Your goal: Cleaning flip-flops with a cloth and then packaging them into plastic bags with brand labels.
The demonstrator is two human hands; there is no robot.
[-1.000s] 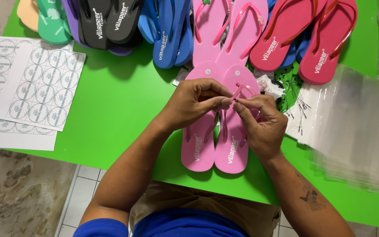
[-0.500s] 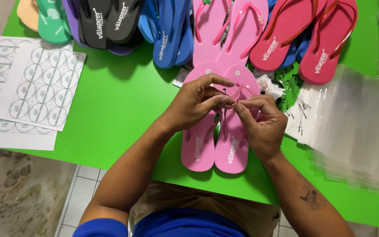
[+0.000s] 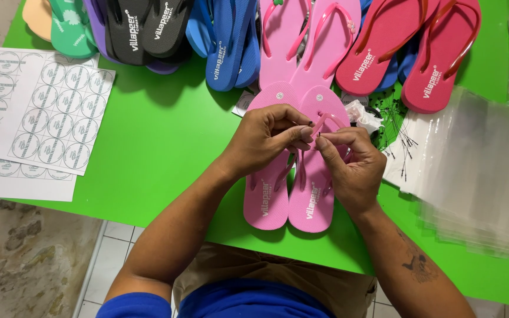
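Over the pink flip-flop pair [image 3: 293, 176], left hand [image 3: 263, 140] and right hand [image 3: 351, 165] pinch fingertips together on the straps, seemingly fastening them; threading needs steadiness.

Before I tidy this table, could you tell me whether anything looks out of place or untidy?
Nothing looks damaged or spilled. The sticker sheets lie askew, overlapping at the left edge of the green table. Both hands, left hand and right hand, meet over the pink flip-flops, which lie neatly side by side.
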